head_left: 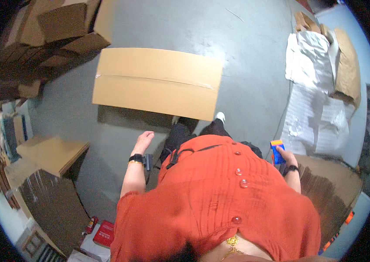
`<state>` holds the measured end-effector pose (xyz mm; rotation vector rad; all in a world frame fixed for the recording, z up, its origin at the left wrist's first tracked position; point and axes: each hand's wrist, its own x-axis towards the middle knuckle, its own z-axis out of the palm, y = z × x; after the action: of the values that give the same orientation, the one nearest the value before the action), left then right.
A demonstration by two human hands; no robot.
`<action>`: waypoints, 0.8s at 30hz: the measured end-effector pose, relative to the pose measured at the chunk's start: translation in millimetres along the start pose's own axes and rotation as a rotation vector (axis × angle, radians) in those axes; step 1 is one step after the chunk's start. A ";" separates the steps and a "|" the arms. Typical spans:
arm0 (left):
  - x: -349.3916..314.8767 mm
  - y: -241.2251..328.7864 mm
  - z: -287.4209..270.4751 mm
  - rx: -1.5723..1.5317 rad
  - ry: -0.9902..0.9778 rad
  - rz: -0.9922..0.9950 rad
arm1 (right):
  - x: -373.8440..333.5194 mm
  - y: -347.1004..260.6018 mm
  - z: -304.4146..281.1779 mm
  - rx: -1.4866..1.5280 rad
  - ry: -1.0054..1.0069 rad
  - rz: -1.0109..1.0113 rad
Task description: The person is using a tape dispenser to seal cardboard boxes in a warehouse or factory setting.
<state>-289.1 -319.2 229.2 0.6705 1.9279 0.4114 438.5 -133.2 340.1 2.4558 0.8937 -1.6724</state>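
Note:
A long closed cardboard box (158, 70) lies on the floor just in front of my feet, with a seam of clear tape along its top. My left hand (144, 141) hangs to the left of my body, its fingers loosely bent and apart from the box, with nothing visible in it. On the right, my right hand (286, 156) grips a small blue block-like object with an orange end (276, 151). Its exact kind does not show. That hand is held out at my side, nearest to a brown cardboard piece (329, 183).
Cardboard boxes (58, 26) are piled at the far left. More cardboard (54, 153) stands at the near left, beside a red box (104, 233). White foam wrap (302, 113) and brown paper (347, 65) lie along the right wall.

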 end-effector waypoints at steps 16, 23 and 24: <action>-23.4 -132.5 -118.2 0.144 -0.037 -0.374 | -84.7 73.9 108.3 -0.058 0.094 0.023; -41.2 -167.9 -128.8 0.025 -0.204 -0.423 | -65.2 95.2 135.6 -0.079 0.117 -0.008; -40.0 -164.7 -127.5 0.020 -0.166 -0.445 | -76.4 107.8 133.2 0.020 0.079 -0.046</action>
<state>-435.5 -472.5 221.5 0.2630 1.8565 0.0556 358.5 -301.7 320.2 2.5501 0.9536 -1.6159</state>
